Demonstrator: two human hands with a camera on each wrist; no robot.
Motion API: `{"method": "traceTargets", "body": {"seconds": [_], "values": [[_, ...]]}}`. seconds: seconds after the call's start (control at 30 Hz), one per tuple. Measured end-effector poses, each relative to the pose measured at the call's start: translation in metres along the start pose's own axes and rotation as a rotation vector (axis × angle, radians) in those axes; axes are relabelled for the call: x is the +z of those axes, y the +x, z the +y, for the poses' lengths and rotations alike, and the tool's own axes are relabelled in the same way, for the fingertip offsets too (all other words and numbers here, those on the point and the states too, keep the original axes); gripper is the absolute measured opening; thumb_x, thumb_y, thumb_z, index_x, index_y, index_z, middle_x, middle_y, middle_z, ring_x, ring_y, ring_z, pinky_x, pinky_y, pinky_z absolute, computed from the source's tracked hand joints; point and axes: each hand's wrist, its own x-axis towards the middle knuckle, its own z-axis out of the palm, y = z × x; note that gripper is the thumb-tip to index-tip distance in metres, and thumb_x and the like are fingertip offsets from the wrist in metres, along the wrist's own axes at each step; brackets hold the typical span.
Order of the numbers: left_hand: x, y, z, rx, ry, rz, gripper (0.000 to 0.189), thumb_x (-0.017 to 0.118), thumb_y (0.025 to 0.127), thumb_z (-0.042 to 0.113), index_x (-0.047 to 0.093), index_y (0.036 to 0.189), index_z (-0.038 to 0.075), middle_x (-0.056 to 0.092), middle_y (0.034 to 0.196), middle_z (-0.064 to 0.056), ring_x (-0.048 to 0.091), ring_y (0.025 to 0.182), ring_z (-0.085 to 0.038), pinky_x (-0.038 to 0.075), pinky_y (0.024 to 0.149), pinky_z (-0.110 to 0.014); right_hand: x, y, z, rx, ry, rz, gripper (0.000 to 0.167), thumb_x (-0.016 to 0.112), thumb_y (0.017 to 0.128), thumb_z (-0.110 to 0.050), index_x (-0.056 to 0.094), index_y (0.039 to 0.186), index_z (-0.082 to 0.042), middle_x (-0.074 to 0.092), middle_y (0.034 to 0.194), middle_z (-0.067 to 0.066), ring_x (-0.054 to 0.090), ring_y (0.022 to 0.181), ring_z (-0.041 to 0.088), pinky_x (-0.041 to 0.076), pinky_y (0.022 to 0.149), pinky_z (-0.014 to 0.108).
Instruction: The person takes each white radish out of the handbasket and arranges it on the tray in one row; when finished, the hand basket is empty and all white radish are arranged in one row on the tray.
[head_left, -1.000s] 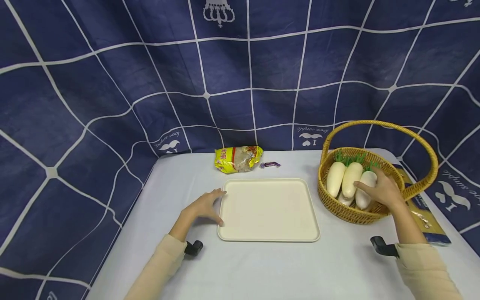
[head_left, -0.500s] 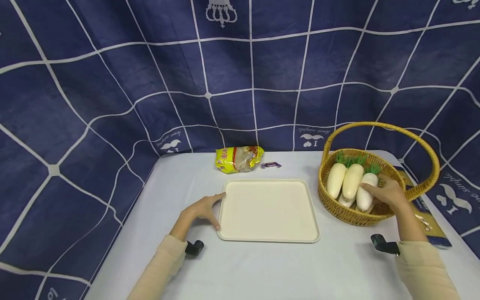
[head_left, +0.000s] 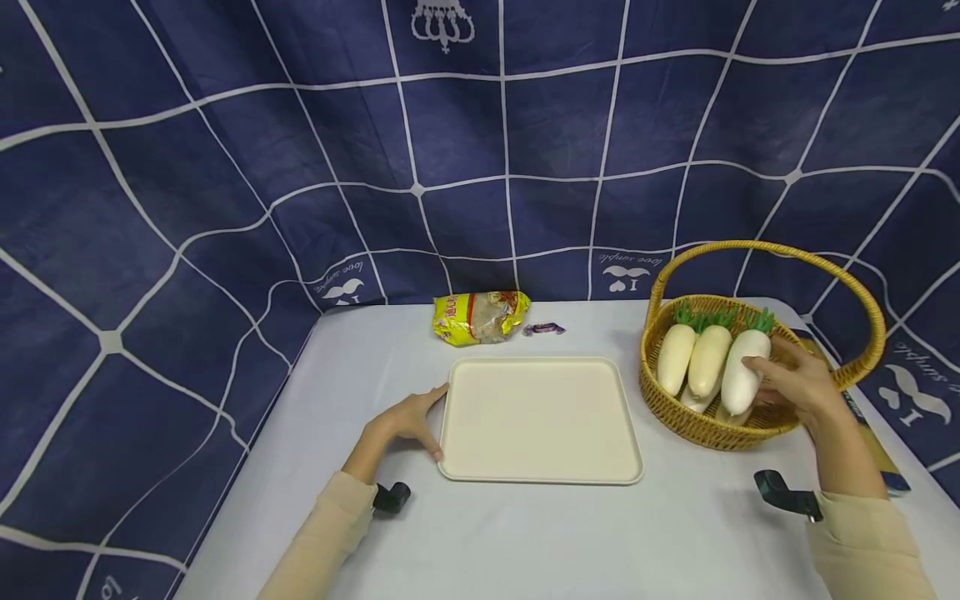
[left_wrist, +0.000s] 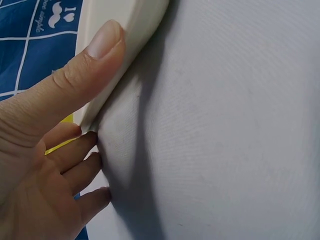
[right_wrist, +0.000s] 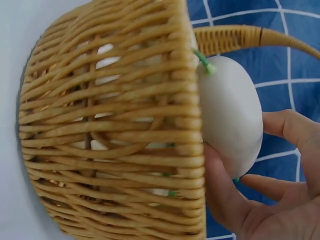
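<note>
My right hand [head_left: 804, 385] grips a white radish [head_left: 742, 375] with a green leafy top, thumb on one side and fingers on the other. The right wrist view shows this radish [right_wrist: 231, 112] end-on, just past the rim of the wicker basket [right_wrist: 135, 125]. In the head view it overlaps the inside of the basket [head_left: 693, 429], where two paler radishes [head_left: 708, 362] lie beside it and more show underneath. My left hand [head_left: 405, 418] rests at the left edge of the cream tray [head_left: 540, 421], fingers spread, its thumb [left_wrist: 95, 60] over the rim.
A yellow food packet [head_left: 480, 317] and a purple-wrapped candy [head_left: 543, 328] lie behind the tray. The basket's tall handle [head_left: 780, 247] arches above the radishes. Partly behind the basket, a gold and dark-blue packet [head_left: 873, 450] lies at the right. Blue checked cloth [head_left: 555, 150] hangs behind the table.
My right hand has closed round the rightmost radish, lifted it a little and shifted right, tilting it. The left hand stays by the tray's edge, nearly still.
</note>
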Motion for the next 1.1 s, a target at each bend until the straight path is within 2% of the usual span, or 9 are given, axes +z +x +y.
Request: {"method": "traceTargets", "body": {"seconds": [0.1,0.2,0.3,0.37,0.53,0.7,0.77,0.9,1.1], "values": [[0.0,0.0,0.0,0.002,-0.008,0.001,0.129,0.094,0.041,0.027,0.025,0.148,0.005,0.03,0.148,-0.023,0.029,0.137,-0.039,0.026,0.111,-0.052,-0.001,-0.003,-0.004,-0.016,0.0,-0.001,0.089,0.058,0.092,-0.033,-0.001,0.147,0.007,0.039,0.118,0.036,0.063,0.064,0.006,0.059,0.064,0.031],[0.0,0.0,0.001,0.004,-0.013,-0.003,0.129,0.094,0.042,0.025,0.025,0.148,0.004,0.03,0.148,-0.024,0.029,0.137,-0.039,0.025,0.111,-0.053,-0.002,-0.007,-0.008,-0.041,0.008,-0.015,0.088,0.059,0.092,-0.029,0.001,0.146,0.008,0.054,0.098,0.011,0.063,0.065,0.005,0.059,0.064,0.03],[0.0,-0.001,0.002,0.003,-0.01,-0.007,0.128,0.094,0.042,0.024,0.025,0.148,0.003,0.03,0.147,-0.025,0.029,0.136,-0.04,0.025,0.111,-0.052,-0.001,-0.012,-0.012,-0.072,0.009,-0.034,0.087,0.059,0.092,-0.026,0.001,0.146,0.008,0.052,0.084,-0.011,0.064,0.065,0.006,0.059,0.064,0.029],[0.0,-0.001,0.003,0.004,-0.002,-0.006,0.128,0.094,0.043,0.023,0.025,0.148,0.002,0.031,0.147,-0.025,0.03,0.136,-0.04,0.026,0.111,-0.052,0.002,-0.016,-0.014,-0.096,-0.001,-0.049,0.086,0.059,0.092,-0.026,0.0,0.146,0.009,0.052,0.083,-0.014,0.064,0.065,0.006,0.059,0.063,0.027],[0.0,-0.001,0.005,-0.002,0.014,-0.003,0.128,0.094,0.042,0.022,0.026,0.148,0.002,0.032,0.147,-0.025,0.03,0.136,-0.04,0.026,0.111,-0.052,0.014,-0.024,-0.017,-0.155,-0.044,-0.069,0.082,0.056,0.094,-0.025,0.003,0.146,0.009,0.055,0.096,0.001,0.063,0.068,0.005,0.059,0.065,0.028],[0.001,-0.001,0.004,-0.01,0.006,-0.002,0.129,0.094,0.041,0.023,0.025,0.148,0.003,0.032,0.147,-0.024,0.031,0.136,-0.039,0.026,0.111,-0.052,0.027,-0.032,-0.02,-0.162,-0.053,-0.089,0.08,0.055,0.094,-0.027,0.005,0.147,0.008,0.047,0.117,0.032,0.064,0.071,0.005,0.059,0.066,0.029],[0.001,-0.001,0.004,-0.007,0.001,-0.001,0.129,0.094,0.04,0.023,0.025,0.148,0.003,0.032,0.147,-0.023,0.031,0.136,-0.039,0.026,0.111,-0.051,0.031,-0.035,-0.021,-0.168,-0.047,-0.103,0.08,0.054,0.095,-0.027,0.005,0.147,0.007,0.041,0.123,0.04,0.064,0.071,0.006,0.058,0.066,0.029],[0.001,-0.001,0.003,-0.001,-0.009,0.002,0.129,0.095,0.041,0.023,0.025,0.148,0.003,0.032,0.148,-0.023,0.031,0.136,-0.039,0.026,0.111,-0.051,0.038,-0.039,-0.025,-0.17,-0.047,-0.121,0.08,0.055,0.094,-0.028,0.006,0.148,0.005,0.034,0.13,0.041,0.064,0.071,0.006,0.058,0.067,0.031],[0.001,0.0,0.003,-0.009,-0.006,0.002,0.128,0.095,0.041,0.022,0.026,0.148,0.004,0.033,0.147,-0.022,0.032,0.136,-0.038,0.027,0.111,-0.052,0.05,-0.042,-0.032,-0.176,-0.072,-0.131,0.081,0.056,0.093,-0.03,0.008,0.149,0.002,0.035,0.13,0.04,0.064,0.071,0.009,0.059,0.069,0.033]]}}
